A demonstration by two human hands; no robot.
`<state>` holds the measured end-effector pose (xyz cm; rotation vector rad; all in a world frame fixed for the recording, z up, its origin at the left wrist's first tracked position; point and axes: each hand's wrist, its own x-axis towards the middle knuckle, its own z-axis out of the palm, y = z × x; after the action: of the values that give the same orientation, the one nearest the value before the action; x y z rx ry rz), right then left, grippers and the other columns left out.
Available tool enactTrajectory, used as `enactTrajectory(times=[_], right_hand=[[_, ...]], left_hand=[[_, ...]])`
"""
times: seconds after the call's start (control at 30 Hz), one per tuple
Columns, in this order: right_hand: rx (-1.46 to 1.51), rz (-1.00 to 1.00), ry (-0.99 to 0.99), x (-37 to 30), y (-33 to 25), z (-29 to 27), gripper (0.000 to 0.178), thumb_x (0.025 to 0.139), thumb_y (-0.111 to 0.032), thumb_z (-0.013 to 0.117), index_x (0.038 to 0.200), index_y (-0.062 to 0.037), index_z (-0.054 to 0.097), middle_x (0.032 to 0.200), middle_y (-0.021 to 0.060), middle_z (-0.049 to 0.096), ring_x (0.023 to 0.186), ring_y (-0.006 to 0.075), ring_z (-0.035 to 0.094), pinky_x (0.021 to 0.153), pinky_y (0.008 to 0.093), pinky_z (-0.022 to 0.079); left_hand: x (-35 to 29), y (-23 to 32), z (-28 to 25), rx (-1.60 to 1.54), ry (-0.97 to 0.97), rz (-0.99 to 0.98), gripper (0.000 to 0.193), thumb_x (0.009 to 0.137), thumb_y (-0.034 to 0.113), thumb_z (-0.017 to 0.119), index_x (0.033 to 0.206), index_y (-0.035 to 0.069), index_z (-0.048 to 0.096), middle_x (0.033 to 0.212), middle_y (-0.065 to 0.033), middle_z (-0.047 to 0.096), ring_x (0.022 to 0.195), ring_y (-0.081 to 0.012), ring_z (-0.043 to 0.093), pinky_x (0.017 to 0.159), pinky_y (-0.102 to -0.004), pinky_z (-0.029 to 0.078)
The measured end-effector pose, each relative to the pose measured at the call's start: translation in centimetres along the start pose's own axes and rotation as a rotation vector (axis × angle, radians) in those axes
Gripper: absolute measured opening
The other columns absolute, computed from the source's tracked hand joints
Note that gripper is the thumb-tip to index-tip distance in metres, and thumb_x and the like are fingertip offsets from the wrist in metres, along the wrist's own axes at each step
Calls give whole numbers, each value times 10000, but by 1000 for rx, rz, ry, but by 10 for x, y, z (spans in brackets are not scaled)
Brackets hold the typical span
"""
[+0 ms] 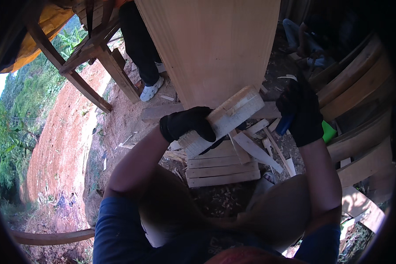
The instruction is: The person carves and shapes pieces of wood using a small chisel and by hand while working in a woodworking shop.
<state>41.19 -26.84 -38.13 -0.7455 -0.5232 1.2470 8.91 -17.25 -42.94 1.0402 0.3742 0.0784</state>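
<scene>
In front of me my left hand [190, 124], in a black glove, is closed round a short, thick block of pale wood [233, 112]. The block is tilted, its far end up to the right, with a ledge along its upper side. Off to the right my right hand [301, 110], also black-gloved, is raised and closed round a blue-handled tool [285, 124]. The tool's working end is lost in shadow, so its kind does not show. A thin pale curved sliver [288, 77] shows just above that hand. The two hands are apart.
A wide wooden board [215, 48] stretches away ahead. Below the block lie a slatted wooden piece [222, 169] and several offcuts [257, 152]. Curved planks [356, 83] line the right. A person's leg [141, 44] stands ahead left; another person [303, 39] sits far right.
</scene>
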Motion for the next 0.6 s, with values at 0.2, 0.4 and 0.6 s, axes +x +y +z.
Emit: enactTrajectory(times=[0.2, 0.4, 0.6], right_hand=[[-431, -36, 145, 15, -13, -29, 226, 1061, -330, 659, 950, -143, 599, 699, -32, 510, 581, 110, 511, 549, 294, 447], [-734, 171, 6, 10, 17, -15, 353, 1004, -287, 724, 1211, -24, 611, 759, 34, 600, 560, 116, 564, 500, 285, 497], [-665, 239, -119, 7, 18, -17, 529, 1012, -131, 657, 1505, -15, 503, 984, 102, 699, 680, 152, 656, 562, 310, 567]], left_hand=[[11, 7, 11, 147, 56, 81, 601, 788, 110, 833, 1342, -38, 652, 992, -125, 741, 869, -205, 728, 799, -337, 597], [19, -2, 7, 211, 288, 219, 520, 841, 137, 803, 1318, -23, 669, 1003, -120, 745, 874, -210, 734, 829, -349, 596], [28, 0, 5, 70, 487, 338, 540, 852, 99, 776, 1345, -23, 592, 1025, -123, 725, 904, -244, 738, 860, -389, 600]])
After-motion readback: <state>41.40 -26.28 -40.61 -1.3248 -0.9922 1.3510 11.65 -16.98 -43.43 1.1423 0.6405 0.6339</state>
